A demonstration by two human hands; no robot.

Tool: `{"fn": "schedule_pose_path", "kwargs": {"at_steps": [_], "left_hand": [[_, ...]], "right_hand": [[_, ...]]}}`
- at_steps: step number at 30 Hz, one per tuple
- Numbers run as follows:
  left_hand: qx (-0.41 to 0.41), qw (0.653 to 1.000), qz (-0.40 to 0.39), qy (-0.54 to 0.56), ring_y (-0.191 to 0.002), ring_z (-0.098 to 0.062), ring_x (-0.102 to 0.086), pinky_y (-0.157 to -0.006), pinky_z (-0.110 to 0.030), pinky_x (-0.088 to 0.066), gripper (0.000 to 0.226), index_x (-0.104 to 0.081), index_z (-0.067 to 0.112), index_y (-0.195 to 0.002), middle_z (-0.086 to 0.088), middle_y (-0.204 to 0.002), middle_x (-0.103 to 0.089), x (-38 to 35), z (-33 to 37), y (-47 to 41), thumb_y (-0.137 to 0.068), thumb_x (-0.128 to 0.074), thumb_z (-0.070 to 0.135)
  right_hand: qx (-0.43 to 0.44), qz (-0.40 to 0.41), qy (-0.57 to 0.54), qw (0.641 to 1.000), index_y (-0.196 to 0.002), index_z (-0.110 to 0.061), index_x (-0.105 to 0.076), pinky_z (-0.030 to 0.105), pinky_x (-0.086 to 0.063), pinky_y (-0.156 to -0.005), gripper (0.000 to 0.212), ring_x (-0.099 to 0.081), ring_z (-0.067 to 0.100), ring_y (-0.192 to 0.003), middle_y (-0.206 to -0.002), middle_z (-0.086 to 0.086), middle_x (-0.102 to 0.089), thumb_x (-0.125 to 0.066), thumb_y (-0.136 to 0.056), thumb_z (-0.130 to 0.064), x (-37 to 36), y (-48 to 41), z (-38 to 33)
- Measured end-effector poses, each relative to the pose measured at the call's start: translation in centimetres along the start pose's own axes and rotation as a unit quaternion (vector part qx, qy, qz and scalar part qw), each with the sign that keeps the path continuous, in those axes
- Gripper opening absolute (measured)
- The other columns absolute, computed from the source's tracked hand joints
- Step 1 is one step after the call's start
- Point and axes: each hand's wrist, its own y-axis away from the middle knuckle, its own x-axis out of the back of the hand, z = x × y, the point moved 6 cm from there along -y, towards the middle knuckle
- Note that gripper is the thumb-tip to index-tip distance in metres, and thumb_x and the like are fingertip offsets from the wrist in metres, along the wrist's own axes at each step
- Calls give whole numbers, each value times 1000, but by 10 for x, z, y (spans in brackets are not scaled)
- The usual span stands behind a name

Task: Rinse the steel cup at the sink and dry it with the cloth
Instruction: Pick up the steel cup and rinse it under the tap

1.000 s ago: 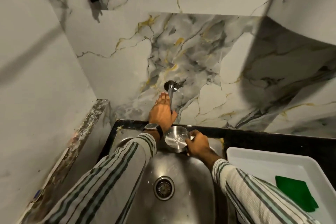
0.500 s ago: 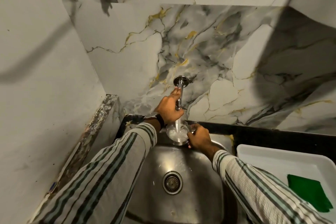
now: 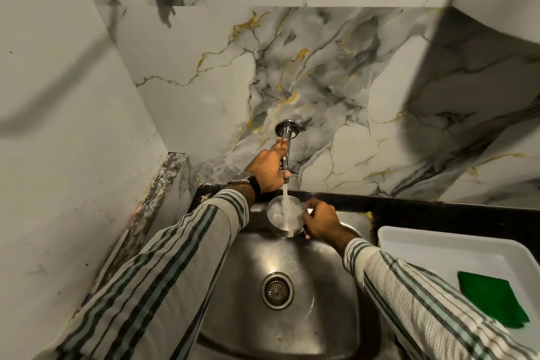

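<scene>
My right hand [image 3: 320, 221] holds the steel cup [image 3: 285, 221] by its right side, upright under the chrome tap [image 3: 285, 140] at the back of the steel sink [image 3: 321, 316]. A stream of water [image 3: 285, 199] runs from the spout into the cup, which is filling and frothing. My left hand [image 3: 267, 169] is wrapped around the tap's handle just above the cup. The green cloth [image 3: 493, 299] lies flat in the white tray [image 3: 423, 251] to the right of the sink.
The sink's drain [image 3: 277, 290] sits in the middle of the basin. A black counter strip [image 3: 438, 213] runs behind the sink and tray. A marble wall rises behind, and a plain wall with a speckled ledge [image 3: 163, 184] closes the left side.
My left hand closed on the tap handle and water started flowing into the cup. The cup stays under the spout in my right hand.
</scene>
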Motion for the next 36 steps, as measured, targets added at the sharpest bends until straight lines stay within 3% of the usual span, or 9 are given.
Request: {"fn": "schedule_pose_path", "kwargs": {"at_steps": [3,9,18,24,30,36], "left_hand": [[2,1000,3,-2,-158,-38,-45,-128,-43,-40,99,-12,21,-176,-6,-185,-14,0,1,0,-100,-75,23],[11,1000,5,-6,-159,-38,-43,-130,-46,-40,98,-10,21,-176,-5,-185,-11,-1,4,2,-102,-73,23],[6,1000,19,-6,-150,-38,-54,-123,-43,-46,98,-11,20,-176,-8,-185,-17,1,8,5,-101,-73,18],[1,1000,20,-12,-162,-36,-38,-132,-45,-36,97,-11,16,-176,-9,-185,-13,1,9,6,-102,-73,22],[3,999,49,-13,-162,-36,-38,-130,-42,-39,94,-16,16,-175,-9,-185,-16,3,14,8,-101,-73,19],[-7,998,56,13,-166,-35,-31,-135,-43,-31,95,-19,13,-175,-12,-183,-21,4,12,13,-101,-77,24]], "right_hand": [[-6,-2,-8,1000,-129,-6,-65,42,-69,-68,25,-81,35,-85,-111,20,-77,-65,-104,-10,-1,2,2],[13,6,7,1000,-121,-7,-69,48,-68,-82,20,-80,35,-93,-109,18,-79,-66,-104,-16,-5,6,0],[12,1,10,1000,-122,-7,-67,48,-69,-74,20,-80,35,-89,-109,18,-78,-66,-103,-11,-2,10,1],[22,7,18,1000,-123,-8,-68,45,-69,-75,22,-80,35,-87,-105,18,-79,-69,-102,-16,1,12,0],[35,18,26,999,-123,-8,-69,48,-67,-85,24,-79,37,-94,-106,18,-80,-70,-101,-18,4,12,-2],[22,41,4,999,-123,-6,-68,49,-68,-83,23,-80,37,-91,-105,18,-80,-68,-102,-16,8,20,9]]}}
